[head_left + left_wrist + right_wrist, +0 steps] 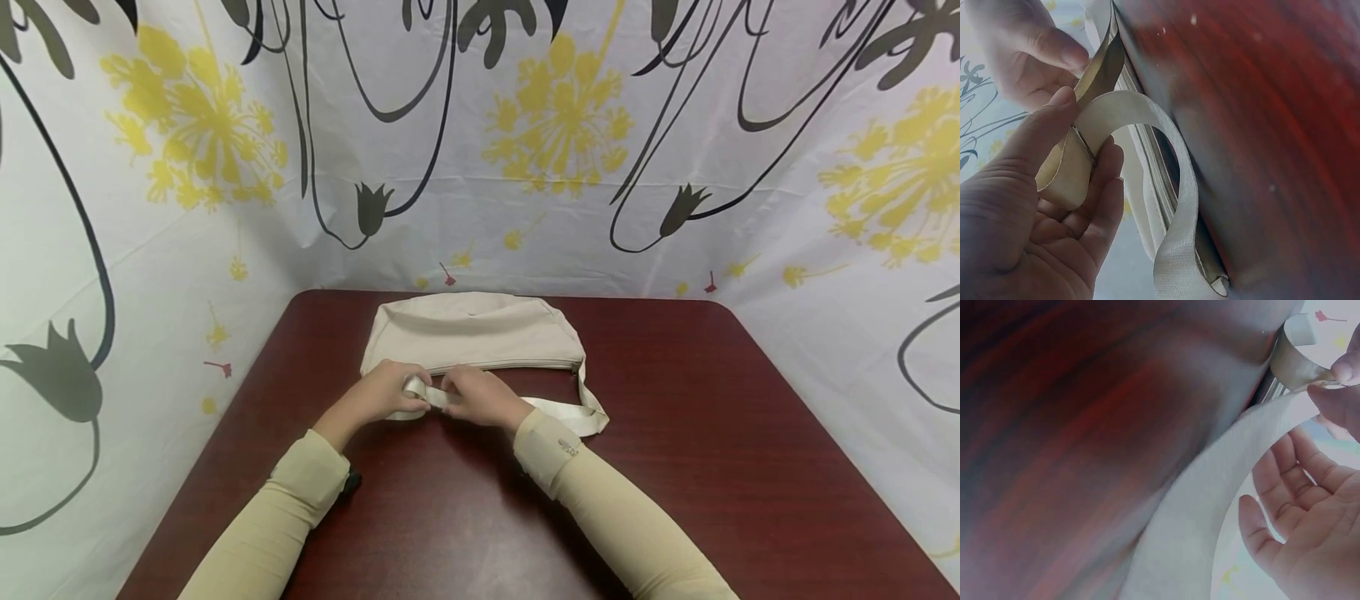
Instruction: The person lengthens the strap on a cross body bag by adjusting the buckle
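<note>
A cream fabric shoulder bag [480, 329] lies on the table, its zipper edge facing me. My left hand [382, 390] pinches the bag's strap between thumb and fingers, close to a thin metal slider [1083, 142] on the strap. Just to its right, my right hand [483, 396] pinches the same strap [1200, 481] with the other fingers loosely bent. From my left hand, a loop of strap [1179, 181] curves down toward the table in the left wrist view. The right part of the strap lies folded at the bag's corner.
The dark red-brown table [675, 467] extends around the bag on all sides. White cloth walls [465, 150] with grey and yellow plant prints stand behind and beside it. A small dark object [351, 482] shows at the left cuff.
</note>
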Demonstrator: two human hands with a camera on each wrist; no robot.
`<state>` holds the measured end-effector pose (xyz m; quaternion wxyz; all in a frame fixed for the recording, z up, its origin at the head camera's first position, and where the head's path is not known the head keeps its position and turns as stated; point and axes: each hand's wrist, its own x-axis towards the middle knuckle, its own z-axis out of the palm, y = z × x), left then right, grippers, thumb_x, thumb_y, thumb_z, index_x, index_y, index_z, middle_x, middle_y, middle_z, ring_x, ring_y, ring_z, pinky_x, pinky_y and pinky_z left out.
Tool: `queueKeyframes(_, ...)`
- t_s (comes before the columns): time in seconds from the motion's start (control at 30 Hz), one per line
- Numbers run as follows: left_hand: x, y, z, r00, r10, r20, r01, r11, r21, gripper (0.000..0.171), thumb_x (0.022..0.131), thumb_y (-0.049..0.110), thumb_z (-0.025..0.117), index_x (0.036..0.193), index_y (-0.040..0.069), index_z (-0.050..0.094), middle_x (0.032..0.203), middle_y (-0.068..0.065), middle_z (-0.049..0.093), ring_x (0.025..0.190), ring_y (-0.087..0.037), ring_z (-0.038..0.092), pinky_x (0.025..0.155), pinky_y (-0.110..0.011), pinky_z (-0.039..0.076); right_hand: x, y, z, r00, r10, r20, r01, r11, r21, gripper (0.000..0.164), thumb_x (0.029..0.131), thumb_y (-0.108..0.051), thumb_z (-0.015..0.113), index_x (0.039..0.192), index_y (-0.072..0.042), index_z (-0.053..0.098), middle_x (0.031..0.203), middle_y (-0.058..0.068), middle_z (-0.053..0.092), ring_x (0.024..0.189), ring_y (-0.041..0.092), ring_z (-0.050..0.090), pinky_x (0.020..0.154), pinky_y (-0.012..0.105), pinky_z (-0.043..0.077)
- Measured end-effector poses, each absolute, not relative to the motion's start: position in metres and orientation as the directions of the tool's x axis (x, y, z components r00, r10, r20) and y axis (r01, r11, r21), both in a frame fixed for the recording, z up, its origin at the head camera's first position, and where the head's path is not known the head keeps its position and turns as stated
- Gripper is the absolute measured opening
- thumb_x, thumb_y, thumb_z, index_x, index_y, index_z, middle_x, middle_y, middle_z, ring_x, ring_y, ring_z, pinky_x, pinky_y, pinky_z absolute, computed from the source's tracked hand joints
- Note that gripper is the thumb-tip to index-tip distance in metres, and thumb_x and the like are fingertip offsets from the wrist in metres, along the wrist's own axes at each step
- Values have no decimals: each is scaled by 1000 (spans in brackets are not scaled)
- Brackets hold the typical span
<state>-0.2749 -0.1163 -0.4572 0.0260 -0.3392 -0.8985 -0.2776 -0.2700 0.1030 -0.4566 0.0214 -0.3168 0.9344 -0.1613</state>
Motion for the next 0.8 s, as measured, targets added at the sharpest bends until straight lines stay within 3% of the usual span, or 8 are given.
queueKeyframes(0.13,-275,-117,-458,-769,594,237,625,619,476,27,78,20,89,99,14,73,91,2,72,78,-10,61,74,-32,51,-271,103,-457,-795,-605,42,-587,749,-308,37,85,-33,83,113,-13,68,109,-2,66,95,12,59,85,32,49)
queueKeyframes(0.47,-273,-112,-456,-782,594,188,593,619,515,29,82,20,85,104,13,68,98,-1,70,83,-15,61,75,-34,51,-271,103,-458,-777,-628,48,-620,748,-238,24,90,-26,78,110,-13,74,102,-1,66,85,12,55,76,30,48)
queueKeyframes(0.63,-275,-112,-459,-774,612,162,598,623,504,43,79,24,88,112,13,63,112,-3,68,101,-19,63,89,-38,50,-271,103,-459,-783,-621,36,-609,753,-248,26,90,-26,77,113,-12,73,103,-2,69,87,12,58,79,31,49)
queueKeyframes(0.8,-276,-114,-461,-782,610,128,561,599,571,61,74,19,92,123,11,56,114,-5,64,95,-18,61,85,-36,49,-272,104,-459,-788,-616,14,-599,761,-248,26,91,-27,76,113,-14,73,97,-4,70,81,11,56,75,30,48)
